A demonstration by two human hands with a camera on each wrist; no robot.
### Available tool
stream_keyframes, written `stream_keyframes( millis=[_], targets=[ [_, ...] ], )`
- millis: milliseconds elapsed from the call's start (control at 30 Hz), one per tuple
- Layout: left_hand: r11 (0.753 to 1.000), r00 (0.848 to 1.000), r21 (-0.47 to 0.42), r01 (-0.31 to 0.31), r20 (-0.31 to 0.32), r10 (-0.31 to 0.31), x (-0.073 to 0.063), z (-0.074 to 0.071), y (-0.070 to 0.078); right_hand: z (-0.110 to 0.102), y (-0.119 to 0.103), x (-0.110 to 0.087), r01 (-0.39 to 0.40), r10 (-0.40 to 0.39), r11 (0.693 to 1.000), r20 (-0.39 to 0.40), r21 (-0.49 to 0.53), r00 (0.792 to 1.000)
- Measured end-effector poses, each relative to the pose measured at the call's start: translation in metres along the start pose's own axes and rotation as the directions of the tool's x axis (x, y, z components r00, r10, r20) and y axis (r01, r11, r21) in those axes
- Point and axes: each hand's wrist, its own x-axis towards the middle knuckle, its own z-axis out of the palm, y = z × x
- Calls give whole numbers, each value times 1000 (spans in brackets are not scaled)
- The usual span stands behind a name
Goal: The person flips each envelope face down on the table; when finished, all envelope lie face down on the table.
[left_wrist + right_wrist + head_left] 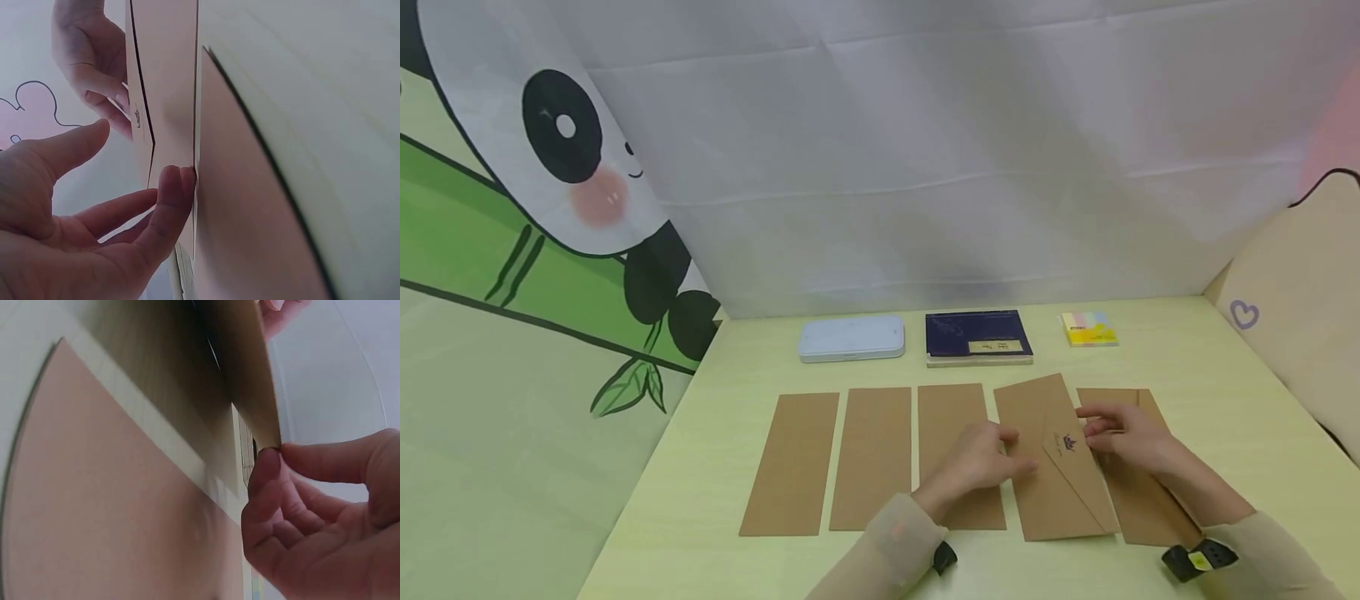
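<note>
A brown kraft envelope with a pointed flap and a small crown print is lifted along its right side, as its shaded underside shows in the right wrist view. My right hand pinches that right edge between thumb and fingers. On the left side, my left hand touches the envelope with its fingertips, the thumb standing away from the paper in the left wrist view. Beneath the left hand lies another envelope, flat. A further envelope lies partly under the right hand and forearm.
Two more brown envelopes, one at far left and one beside it, continue the row. Behind stand a pale case, a dark blue notebook and colourful sticky notes. A white cloth hangs at the table's back edge.
</note>
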Motion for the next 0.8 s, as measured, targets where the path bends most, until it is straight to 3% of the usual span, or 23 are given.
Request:
stream_keyframes(
  millis=[133, 333, 600, 800],
  targets=[
    [1000, 1000, -13, -11, 6, 11, 0, 0, 0, -5, 2, 0, 10, -16, 994, 53, 111, 998],
    [998, 999, -39, -47, 9, 47, -2, -1, 4, -10, 4, 1, 7, -50, 959, 147, 283, 988],
    [994, 997, -75, -73, -9, 73, -2, 1, 8, -7, 3, 3, -65, -14, 926, 204, 373, 979],
    [993, 996, -76, -89, -17, 88, 1, 4, 8, -4, 6, 4, -45, -99, 882, 278, 469, 955]
  ],
)
